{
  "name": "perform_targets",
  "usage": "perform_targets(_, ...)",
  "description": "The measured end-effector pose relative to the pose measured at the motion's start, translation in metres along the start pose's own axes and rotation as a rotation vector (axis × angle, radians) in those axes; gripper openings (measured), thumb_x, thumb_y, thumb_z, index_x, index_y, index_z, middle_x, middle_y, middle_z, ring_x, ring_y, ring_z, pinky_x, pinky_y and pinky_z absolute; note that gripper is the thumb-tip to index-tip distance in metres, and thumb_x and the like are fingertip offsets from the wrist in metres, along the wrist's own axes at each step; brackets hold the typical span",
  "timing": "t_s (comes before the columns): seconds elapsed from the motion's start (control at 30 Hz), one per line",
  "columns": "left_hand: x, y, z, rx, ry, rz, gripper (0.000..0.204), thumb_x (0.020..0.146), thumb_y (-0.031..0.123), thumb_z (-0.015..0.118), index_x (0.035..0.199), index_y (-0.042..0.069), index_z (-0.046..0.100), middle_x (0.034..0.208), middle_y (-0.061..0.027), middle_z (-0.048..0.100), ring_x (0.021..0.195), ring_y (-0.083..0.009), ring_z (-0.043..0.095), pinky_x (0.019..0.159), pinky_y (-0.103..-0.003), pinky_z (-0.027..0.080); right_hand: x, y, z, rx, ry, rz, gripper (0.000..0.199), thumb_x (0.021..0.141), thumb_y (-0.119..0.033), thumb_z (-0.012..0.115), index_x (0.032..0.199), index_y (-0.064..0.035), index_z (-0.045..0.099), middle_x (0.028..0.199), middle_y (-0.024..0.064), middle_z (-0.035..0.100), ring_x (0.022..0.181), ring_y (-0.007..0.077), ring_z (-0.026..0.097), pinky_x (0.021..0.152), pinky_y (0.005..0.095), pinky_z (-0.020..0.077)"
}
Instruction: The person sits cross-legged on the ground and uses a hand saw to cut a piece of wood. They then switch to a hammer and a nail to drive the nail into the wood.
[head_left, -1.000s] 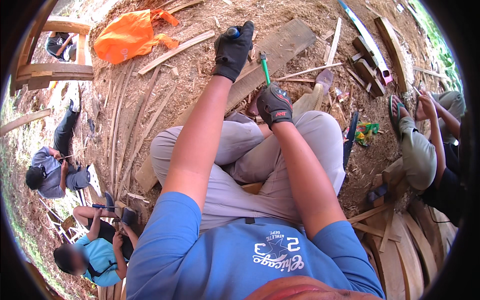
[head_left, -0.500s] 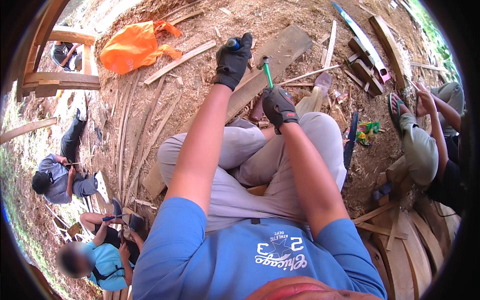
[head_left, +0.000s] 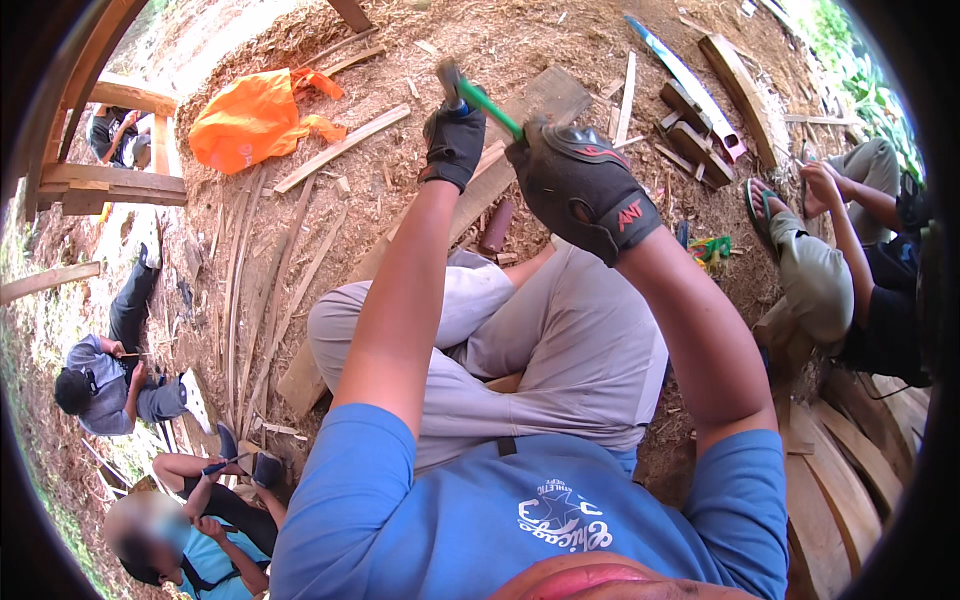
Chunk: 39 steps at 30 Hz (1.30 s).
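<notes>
My right hand, in a black work glove, is closed around the green handle of a hammer, lifted over the ground. The hammer's metal head lies in line with the top of my left fist; whether they touch I cannot tell. My left hand, gloved in black too, is closed around a tool with a dark blue round handle end; its lower part is hidden. Beneath both hands a long wooden plank slants across the ground. Close to my crossed legs lies a dark red-brown cylinder.
An orange bag and a wooden strip lie at far left. On the right are a handsaw, dark wooden blocks and a thick beam. A person sits at right; several others sit at left.
My right hand has risen toward the camera, swinging the hammer head left over my left fist. My left hand has shifted slightly down and left in the picture, as the whole view moved a little.
</notes>
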<state>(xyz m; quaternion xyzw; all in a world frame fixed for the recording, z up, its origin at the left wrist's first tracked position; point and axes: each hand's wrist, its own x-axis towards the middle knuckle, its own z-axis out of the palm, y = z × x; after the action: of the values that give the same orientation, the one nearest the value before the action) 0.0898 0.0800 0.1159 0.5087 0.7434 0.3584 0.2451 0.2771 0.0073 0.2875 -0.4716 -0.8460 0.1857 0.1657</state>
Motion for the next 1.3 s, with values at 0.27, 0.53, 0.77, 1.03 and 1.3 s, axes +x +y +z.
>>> perform_targets(0.27,0.015,-0.056,0.014,-0.134,0.048,-0.001,0.059,0.098,0.062,0.059,0.086,0.006,0.074,0.084,-0.0244,0.073,0.090,-0.0462,0.071,0.079,-0.055,0.054,0.007,-0.051,-0.041,0.141,0.246,-0.053,0.016,0.106,-0.018,0.060,0.101,-0.0025,0.060,0.074,0.0188,0.064,0.069,0.0384,0.067,0.059,0.0480,0.0487)
perform_targets(0.53,-0.008,-0.009,-0.009,-0.021,0.020,-0.011,0.060,0.100,0.061,0.056,0.088,0.005,0.073,0.087,-0.0241,0.073,0.088,-0.0458,0.071,0.080,-0.053,0.054,-0.005,-0.040,-0.029,0.045,0.104,0.022,0.018,0.106,-0.020,0.061,0.101,-0.0030,0.061,0.072,0.0176,0.064,0.064,0.0374,0.066,0.058,0.0472,0.0490)
perform_targets(0.77,-0.009,-0.008,-0.014,-0.034,0.023,-0.035,0.061,0.101,0.061,0.054,0.089,0.003,0.072,0.091,-0.0264,0.073,0.093,-0.0455,0.071,0.084,-0.052,0.054,-0.008,-0.058,0.002,-0.052,0.183,0.109,0.022,0.105,-0.023,0.063,0.099,-0.0032,0.057,0.069,0.0190,0.063,0.060,0.0369,0.064,0.053,0.0495,0.0445)
perform_targets(1.03,-0.014,-0.004,-0.024,-0.039,0.054,-0.024,0.067,0.100,0.064,0.052,0.080,0.003,0.070,0.080,-0.0235,0.070,0.082,-0.0433,0.069,0.078,-0.049,0.053,-0.007,-0.092,-0.048,-0.026,0.236,0.054,0.022,0.108,-0.024,0.057,0.098,-0.0040,0.056,0.068,0.0154,0.062,0.060,0.0373,0.064,0.054,0.0484,0.0464)
perform_targets(1.3,-0.016,0.001,-0.004,-0.198,0.035,0.044,0.048,0.102,0.051,0.057,0.093,0.006,0.071,0.087,-0.0217,0.073,0.085,-0.0408,0.070,0.076,-0.050,0.054,-0.028,-0.037,0.010,-0.187,-0.084,0.029,0.022,0.107,-0.023,0.057,0.100,-0.0025,0.056,0.073,0.0180,0.064,0.066,0.0384,0.066,0.058,0.0508,0.0468)
